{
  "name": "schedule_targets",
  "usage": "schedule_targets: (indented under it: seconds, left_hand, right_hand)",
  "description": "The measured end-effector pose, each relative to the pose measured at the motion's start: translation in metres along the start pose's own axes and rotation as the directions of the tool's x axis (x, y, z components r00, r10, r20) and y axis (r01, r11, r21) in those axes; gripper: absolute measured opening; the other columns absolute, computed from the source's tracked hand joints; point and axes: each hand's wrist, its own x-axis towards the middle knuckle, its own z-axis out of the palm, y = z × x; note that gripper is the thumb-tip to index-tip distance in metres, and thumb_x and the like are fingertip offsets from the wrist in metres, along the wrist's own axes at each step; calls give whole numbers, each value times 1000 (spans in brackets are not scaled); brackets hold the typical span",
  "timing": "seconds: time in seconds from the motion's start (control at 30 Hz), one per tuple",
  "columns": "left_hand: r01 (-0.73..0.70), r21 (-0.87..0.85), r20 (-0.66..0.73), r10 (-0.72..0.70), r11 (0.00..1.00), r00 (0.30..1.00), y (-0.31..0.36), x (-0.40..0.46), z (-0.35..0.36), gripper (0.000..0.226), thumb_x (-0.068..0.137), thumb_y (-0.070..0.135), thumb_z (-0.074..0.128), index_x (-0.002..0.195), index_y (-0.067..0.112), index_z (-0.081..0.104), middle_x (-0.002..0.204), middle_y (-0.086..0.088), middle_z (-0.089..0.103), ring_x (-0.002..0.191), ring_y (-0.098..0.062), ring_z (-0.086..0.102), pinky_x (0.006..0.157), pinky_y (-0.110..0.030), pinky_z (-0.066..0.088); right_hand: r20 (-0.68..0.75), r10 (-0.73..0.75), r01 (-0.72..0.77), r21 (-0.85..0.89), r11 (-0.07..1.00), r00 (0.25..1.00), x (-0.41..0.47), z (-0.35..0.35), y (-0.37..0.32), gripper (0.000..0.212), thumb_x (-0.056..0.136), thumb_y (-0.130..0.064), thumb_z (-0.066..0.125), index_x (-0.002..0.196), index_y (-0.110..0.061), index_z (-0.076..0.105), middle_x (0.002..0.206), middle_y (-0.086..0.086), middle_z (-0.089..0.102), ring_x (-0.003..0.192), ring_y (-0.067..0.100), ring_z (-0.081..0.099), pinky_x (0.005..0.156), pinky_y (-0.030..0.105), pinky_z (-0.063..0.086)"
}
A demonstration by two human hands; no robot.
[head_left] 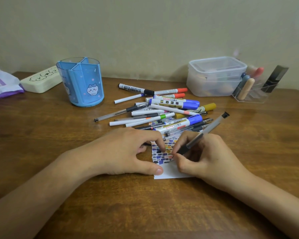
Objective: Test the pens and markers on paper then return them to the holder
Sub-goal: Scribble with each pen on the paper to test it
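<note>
Brown wooden desk (59, 144), glossy varnish, visible grain, pushed against a plain beige wall (145, 31) with scuffs low down near the desk edge.

Small white paper slip (169, 171) lies flat near the front centre, top half covered in blue, black, orange and purple test swatches. Left hand (124, 152): thumb and index finger press the slip down, other fingers curled loosely, nothing held. Right hand (205, 156): grip pinched around a clear-barrel gel pen with black rubber sleeve (204, 133), tip down on the swatches, black end plug angled up and away to the right.

Loose pile of pens and markers (162, 109) just behind the slip, overlapping its far edge. Mix of fat white-barrel markers with blue caps, slim white pens, clear gel pens, red-capped ones, a mustard-capped permanent marker. Black-capped whiteboard marker (136, 88) sits at the back of the pile.

Translucent blue plastic round holder with cartoon cat print (81, 83) stands upright, left of the pile, clearly apart from it. Internal dividers split it into compartments; no pens visible inside.

Far left: cream rectangular pencil case with line-drawn figures (41, 80), smooth hard shell, just beside the holder. Next to that, a crumpled white-and-purple plastic packet (2, 83).

Far right: frosted lidded plastic box (216, 76), contents blurred. Touching or just beside it, a clear acrylic organiser (252, 94) with rounded tubes in peach, grey-blue and coral, plus a dark rectangular item I can't identify.
</note>
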Motion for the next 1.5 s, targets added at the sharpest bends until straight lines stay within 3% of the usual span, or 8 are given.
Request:
schedule_targets:
  seconds: [0.27, 0.4, 0.47, 0.57, 0.7, 0.8, 1.03, 1.5]
  left_hand:
    - [-6, -14, 9, 7, 1000, 1000, -2, 0, 2, 40, 78, 68, 65, 112, 55, 48, 72, 54, 41, 70, 25, 44, 55, -22, 27]
    - [9, -66, 5, -9, 998, 1000, -2, 1, 1, 38, 80, 69, 61, 113, 55, 49, 74, 51, 45, 69, 21, 48, 55, -17, 27]
    - [9, -138, -37, -15, 990, 999, -5, 2, 2, 33, 81, 68, 59, 111, 54, 51, 72, 30, 54, 64, 8, 51, 56, -17, 28]
    - [-23, -266, -136, -13, 964, 991, -9, 2, 5, 31, 84, 63, 61, 109, 48, 54, 69, 7, 47, 62, -5, 44, 60, -30, 35]
    - [-89, -366, -278, -17, 926, 961, -2, 2, 10, 17, 93, 42, 60, 108, 42, 51, 75, 5, 48, 64, -10, 43, 64, -42, 42]
    - [-97, -395, -328, -42, 913, 944, 2, 2, 13, 21, 101, 22, 48, 111, 41, 51, 84, -2, 54, 76, -23, 51, 73, -48, 43]
    - [-82, -350, -327, -39, 933, 944, 4, 3, 12, 36, 101, 16, 47, 124, 44, 46, 97, 19, 63, 101, -4, 59, 80, -18, 45]
    - [-93, -321, -324, -17, 943, 946, 12, 0, 12, 43, 101, 16, 50, 122, 52, 42, 100, 28, 61, 101, 1, 58, 84, -24, 47]
  right_hand:
    - [-55, 21, -6, 260, 966, 998, 3, -4, 2, 16, 77, -26, 76, 85, -27, 62, 77, 8, 71, 67, 25, 71, 67, 47, 55]
    - [-77, 46, -19, 320, 947, 996, 3, -9, 0, 15, 82, -26, 77, 87, -21, 64, 70, 8, 71, 62, 19, 70, 53, 29, 52]
    - [-96, 80, -40, 368, 929, 992, 4, -11, 0, 17, 80, -25, 75, 91, -16, 65, 71, 4, 70, 60, 16, 68, 51, 26, 50]
    - [-87, 111, -64, 424, 903, 990, 5, -10, 0, 10, 88, -15, 69, 96, -10, 67, 73, 0, 71, 63, 14, 68, 53, 23, 52]
    - [-92, 153, -89, 490, 867, 984, 5, -11, -4, 18, 100, -11, 50, 97, -11, 67, 70, 4, 74, 70, 26, 73, 56, 23, 53]
    - [-132, 166, -64, 561, 826, 977, 4, -11, -8, 12, 92, -23, 57, 91, -11, 55, 64, 8, 72, 72, 34, 74, 57, 25, 54]
    - [-155, 212, -67, 636, 769, 965, 6, -13, -7, 21, 81, -33, 64, 84, -12, 59, 72, 13, 74, 69, 27, 73, 61, 25, 56]
    - [-148, 174, -66, 546, 835, 973, 5, -13, -6, 18, 81, -32, 68, 85, -14, 66, 74, 8, 74, 66, 23, 72, 62, 28, 57]
